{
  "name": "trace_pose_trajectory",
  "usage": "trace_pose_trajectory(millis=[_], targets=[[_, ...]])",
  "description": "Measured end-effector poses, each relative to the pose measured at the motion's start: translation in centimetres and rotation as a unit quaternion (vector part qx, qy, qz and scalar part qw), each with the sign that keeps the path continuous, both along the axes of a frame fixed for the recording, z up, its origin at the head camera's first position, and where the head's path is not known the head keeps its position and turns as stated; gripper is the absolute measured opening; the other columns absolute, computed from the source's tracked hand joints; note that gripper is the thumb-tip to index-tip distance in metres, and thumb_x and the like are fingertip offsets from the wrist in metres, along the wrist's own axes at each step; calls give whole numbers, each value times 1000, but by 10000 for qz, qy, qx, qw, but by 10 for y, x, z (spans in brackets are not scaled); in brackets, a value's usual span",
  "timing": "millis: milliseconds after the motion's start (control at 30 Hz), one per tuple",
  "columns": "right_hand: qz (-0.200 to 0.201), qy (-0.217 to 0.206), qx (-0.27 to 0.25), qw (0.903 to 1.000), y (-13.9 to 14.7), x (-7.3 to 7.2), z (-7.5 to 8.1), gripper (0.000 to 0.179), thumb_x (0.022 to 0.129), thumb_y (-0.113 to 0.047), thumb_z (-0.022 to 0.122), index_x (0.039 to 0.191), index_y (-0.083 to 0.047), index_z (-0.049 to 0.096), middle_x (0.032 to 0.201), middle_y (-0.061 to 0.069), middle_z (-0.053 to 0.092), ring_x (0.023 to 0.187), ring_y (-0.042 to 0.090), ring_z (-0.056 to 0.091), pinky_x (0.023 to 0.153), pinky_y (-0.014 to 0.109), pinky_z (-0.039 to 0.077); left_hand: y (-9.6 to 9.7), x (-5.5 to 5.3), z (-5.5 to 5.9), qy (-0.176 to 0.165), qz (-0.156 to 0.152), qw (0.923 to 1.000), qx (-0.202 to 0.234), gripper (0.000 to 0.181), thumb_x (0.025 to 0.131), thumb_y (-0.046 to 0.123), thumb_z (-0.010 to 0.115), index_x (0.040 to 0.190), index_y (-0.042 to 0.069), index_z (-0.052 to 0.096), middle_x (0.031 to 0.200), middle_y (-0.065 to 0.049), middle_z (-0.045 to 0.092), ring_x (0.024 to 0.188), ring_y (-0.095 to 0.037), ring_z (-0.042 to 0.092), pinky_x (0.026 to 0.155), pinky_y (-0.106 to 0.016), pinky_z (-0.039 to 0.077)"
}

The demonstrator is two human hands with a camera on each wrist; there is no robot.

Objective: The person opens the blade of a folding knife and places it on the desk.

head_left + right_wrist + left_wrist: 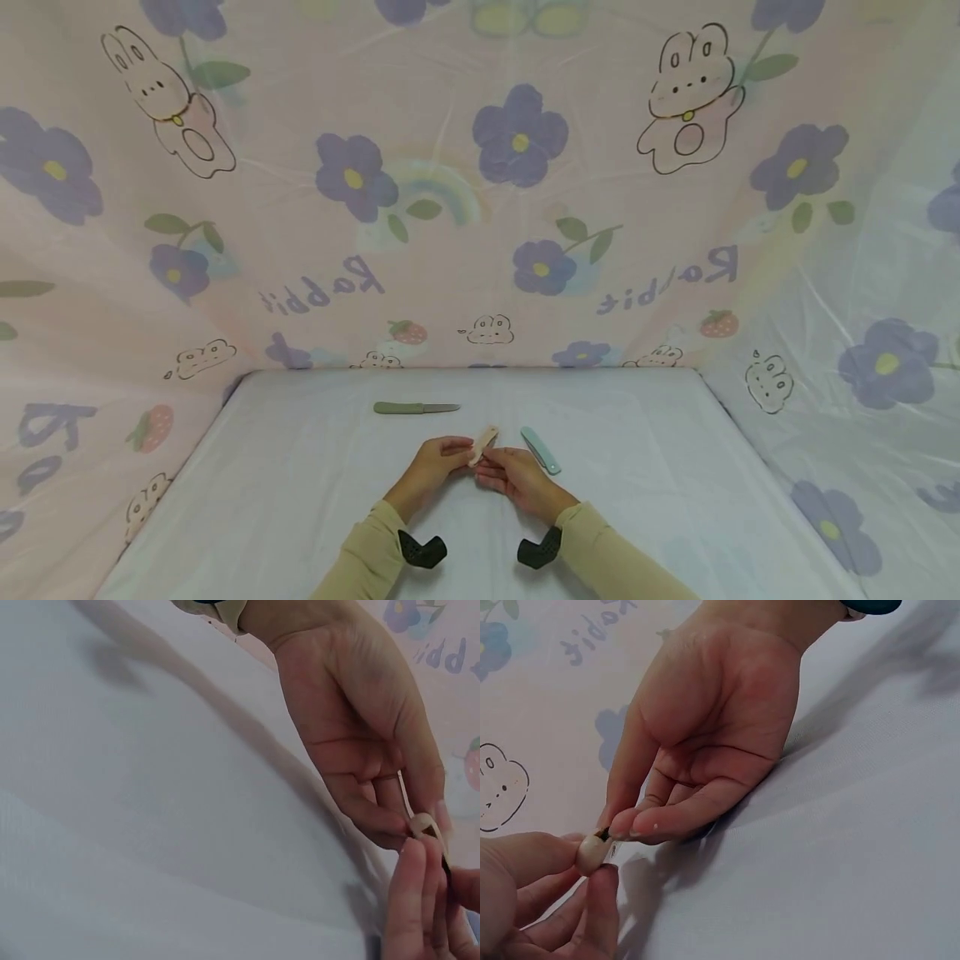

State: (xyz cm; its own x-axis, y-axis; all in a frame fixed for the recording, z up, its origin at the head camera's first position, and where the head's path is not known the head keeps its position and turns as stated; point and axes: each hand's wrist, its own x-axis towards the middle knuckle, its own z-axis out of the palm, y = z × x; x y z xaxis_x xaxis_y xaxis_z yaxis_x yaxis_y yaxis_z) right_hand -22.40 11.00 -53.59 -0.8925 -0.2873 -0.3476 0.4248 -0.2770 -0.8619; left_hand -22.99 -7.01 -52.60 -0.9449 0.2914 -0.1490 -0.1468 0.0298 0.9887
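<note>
A person's left hand [432,468] and right hand [521,477] are meeting over a white bench [645,517], the fingers of both pinching a small cream folding tool [491,435] between them. Two-handed handling seems to be the step; the next move is probably calling for a steady pinch. Dim wrist views are leaving its blade uncertain. A teal folding tool [541,451] is lying just beside the right hand; a green-handled knife [405,408] is lying farther back. No container is showing.

On screen I read cream piece [487,438] as smooth plastic | mint piece [540,448] likewise | knife [416,408]: metal blade [441,408], matt plastic-looking handle [397,408] | backdrop [435,92]: thin sheeting, slight gloss | table cover [645,467]: smooth | sleeves [367,546]: matt cloth | wrist mounts [423,551]: matt plastic
</note>
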Motion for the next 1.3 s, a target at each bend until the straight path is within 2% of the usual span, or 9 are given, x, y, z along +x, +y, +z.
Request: trace_pose_trajectory(millis=[133,267,467,767,967,1300], targets=[[92,183,109,9997,-1,1,-1,28,95,-15,54,111,8,55,88,9,65,80,14,64,76,29,53,-1,1,-2,-291,-79,9994,145,42,88,10,65,123,-9,51,108,-14,64,90,-15,62,77,-29,53],[187,296,129,9993,-1,2,-2,27,94,-14,55,109,8,56,86,8,65,78,13,64,76,29,54,-1,4,-3,-374,-82,9989,275,44,87,8,65,125,-10,49,106,-13,64,88,-14,62,76,-28,53],[328,369,267,9984,-1,2,-1,26,93,-16,57,107,6,57,85,6,63,77,11,62,75,28,54,-2,6,-4,-464,-69,9977,484,44,89,9,62,126,-10,48,108,-14,63,93,-15,60,79,-29,52],[456,616,282,9967,-1,2,-4,18,93,-13,56,100,3,59,83,6,62,76,12,61,72,26,54,-3,9,-5,-521,-14,9969,586,43,89,10,63,126,-8,49,109,-13,62,94,-16,60,79,-29,52],[511,776,221,9954,1,1,-5,14,92,-13,58,96,1,58,80,4,62,73,11,61,69,25,54,-7,10,-4,-411,-25,9965,726,44,89,10,63,126,-8,48,109,-13,62,96,-16,60,80,-30,52],[903,1218,663,9862,7,1,0,22,91,-15,58,96,6,56,78,5,61,70,12,60,64,25,53,-14,16,4,-286,-111,9977,609,44,89,12,63,126,-7,49,107,-11,62,94,-16,60,80,-31,52]])
